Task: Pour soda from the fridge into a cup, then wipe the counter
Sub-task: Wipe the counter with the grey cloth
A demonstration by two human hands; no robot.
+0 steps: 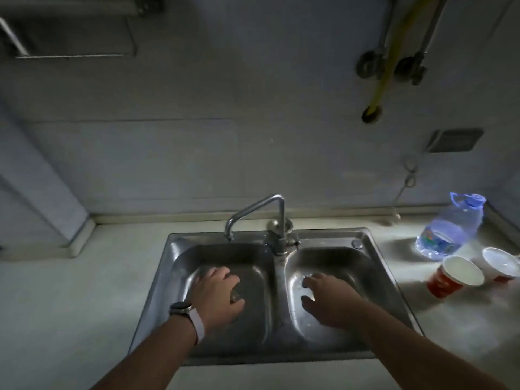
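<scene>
Items I can log from my remote feed (the light is dim):

1. Left hand [218,294]: fingers spread and loose, holding nothing, over the left basin of the steel sink [363,235]. There is a watch [181,307] on the wrist.
2. Right hand [327,302]: fingers splayed, also holding nothing, over the right basin. I cannot tell whether either hand touches the metal.
3. Faucet [254,206]: spout turned toward the left basin.
4. Counter [84,291]: pale, surrounding the sink.
5. Red cup [450,280]: upright on the counter right of the sink, with a second red cup [501,267] just beside it.
6. Clear bottle [450,229]: blue cap, standing just behind the cups.
</scene>
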